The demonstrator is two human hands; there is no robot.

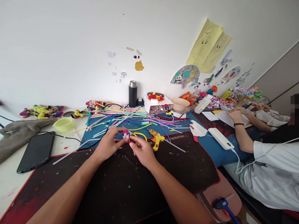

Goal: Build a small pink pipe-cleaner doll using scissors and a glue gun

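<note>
My left hand (107, 143) and my right hand (142, 151) meet over the black desk mat (116, 183), fingers pinched together. Between them is a small pink and white pipe-cleaner figure (126, 135); my left fingers hold it and my right fingertips touch its lower edge. A yellow pipe-cleaner loop (140, 135) lies just behind my right hand. A yellow hot glue gun (156, 138) rests on the mat to the right of my hands.
Several coloured pipe cleaners (130, 119) are strewn across the blue mat behind. A black phone (36, 151) lies left, a black flask (132, 93) and a white box (157, 104) stand by the wall. Another person's arm (240, 133) and a white power bank (220, 138) are on the right.
</note>
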